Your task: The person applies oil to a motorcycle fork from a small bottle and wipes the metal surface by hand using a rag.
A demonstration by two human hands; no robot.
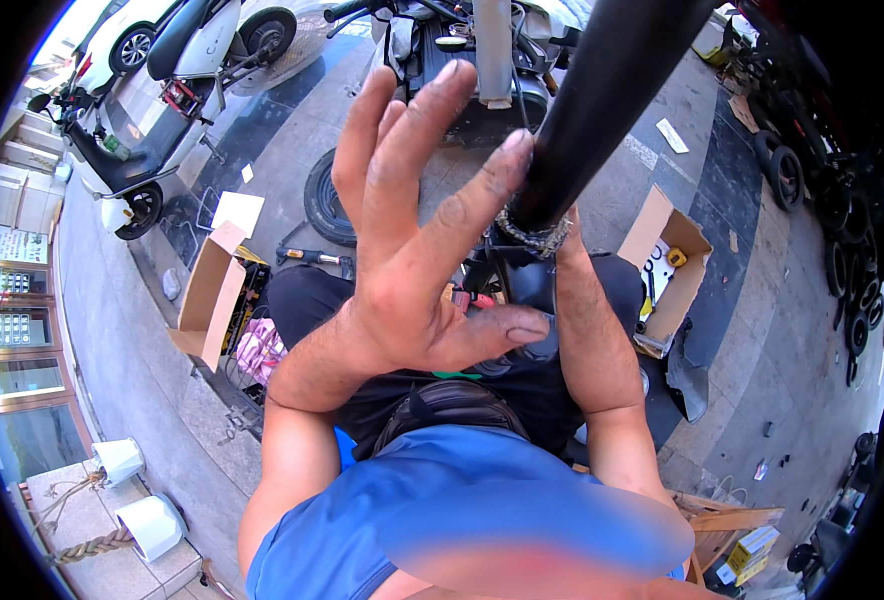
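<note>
Black pole [607, 105] slants down from upper right on head cam, lower end between the knees, frayed grey band [540, 236] wrapped round that end. Left hand [422, 230] is spread wide, thumb well off the fingers, index tip at or just beside the shaft; I can't tell if it touches. Right hand [573, 240] is mostly behind the lower end, so I can't confirm its grip. Reads to me as stiff, smooth, maybe slick if oily; weight unclear, but the length should make it top-heavy. I'd take it mid-shaft with one hand, the other just above the band, off the loose strands. Tyre [324, 200] and cardboard box [688, 295] sit well apart on the ground
</note>
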